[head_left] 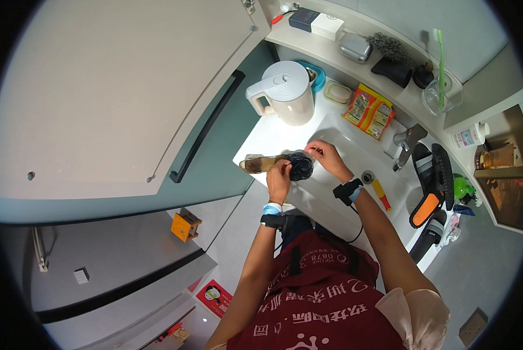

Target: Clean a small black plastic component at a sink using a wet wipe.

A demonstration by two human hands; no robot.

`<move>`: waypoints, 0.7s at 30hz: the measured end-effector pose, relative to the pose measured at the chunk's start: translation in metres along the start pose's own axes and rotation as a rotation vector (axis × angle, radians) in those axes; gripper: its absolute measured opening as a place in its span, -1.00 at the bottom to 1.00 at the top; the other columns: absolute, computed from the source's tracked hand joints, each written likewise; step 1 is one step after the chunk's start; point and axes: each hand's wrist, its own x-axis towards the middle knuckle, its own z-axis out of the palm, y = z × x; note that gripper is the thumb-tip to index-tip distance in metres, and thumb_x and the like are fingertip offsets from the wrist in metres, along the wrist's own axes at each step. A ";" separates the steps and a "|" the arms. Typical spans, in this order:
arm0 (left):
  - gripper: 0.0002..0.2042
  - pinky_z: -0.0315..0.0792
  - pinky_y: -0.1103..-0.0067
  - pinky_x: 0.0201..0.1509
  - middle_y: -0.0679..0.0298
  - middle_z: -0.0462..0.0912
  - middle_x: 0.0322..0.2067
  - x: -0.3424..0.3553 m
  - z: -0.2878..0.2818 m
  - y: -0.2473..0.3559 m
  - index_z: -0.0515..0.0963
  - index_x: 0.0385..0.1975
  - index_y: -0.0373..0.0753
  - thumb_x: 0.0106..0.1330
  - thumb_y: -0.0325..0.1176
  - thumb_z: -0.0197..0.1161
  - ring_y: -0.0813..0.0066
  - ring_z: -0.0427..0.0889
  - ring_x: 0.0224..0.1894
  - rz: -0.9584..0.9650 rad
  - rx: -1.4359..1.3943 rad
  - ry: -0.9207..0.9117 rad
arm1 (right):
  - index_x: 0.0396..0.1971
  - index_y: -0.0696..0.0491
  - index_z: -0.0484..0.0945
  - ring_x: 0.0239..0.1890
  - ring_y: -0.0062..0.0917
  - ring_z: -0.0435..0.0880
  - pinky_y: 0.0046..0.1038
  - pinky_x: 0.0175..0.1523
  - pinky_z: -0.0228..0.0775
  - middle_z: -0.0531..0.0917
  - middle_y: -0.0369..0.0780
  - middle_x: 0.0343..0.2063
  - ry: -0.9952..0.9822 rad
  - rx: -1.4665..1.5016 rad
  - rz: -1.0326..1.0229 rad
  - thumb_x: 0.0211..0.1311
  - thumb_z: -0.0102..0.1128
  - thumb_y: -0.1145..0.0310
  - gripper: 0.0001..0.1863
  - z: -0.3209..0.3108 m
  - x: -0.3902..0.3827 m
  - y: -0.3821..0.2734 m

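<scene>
At the left edge of the white washbasin counter (261,133) lies a sandal-like shoe (262,164). It has a long brownish sole and a dark, bunched, glossy part at its right end. My left hand (279,182) pinches it where the brown sole meets the dark part. Just right of the dark part is my right hand (328,158), its thumb and index finger pressed together. What lies between those fingertips is too small to make out. Both wrists wear black straps.
Behind my hands stand a cream lidded pitcher (290,99), a soap dish (337,92) and a yellow-red packet (369,111). The basin (337,131) holds a yellow-red handled thing (382,194) near the drain. A faucet (409,146) and black slippers (432,181) are at right.
</scene>
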 end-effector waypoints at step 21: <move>-0.92 0.51 0.39 -0.25 0.03 0.69 -0.41 0.018 0.002 0.008 0.61 -0.33 -0.37 0.20 -0.54 0.27 0.09 0.67 -0.38 0.200 0.033 -0.108 | -0.32 0.15 0.66 -0.40 -0.47 0.64 -0.46 -0.25 0.49 0.69 -0.18 -0.40 -0.228 -0.027 -0.007 0.14 0.29 0.51 -0.89 0.007 0.003 -0.007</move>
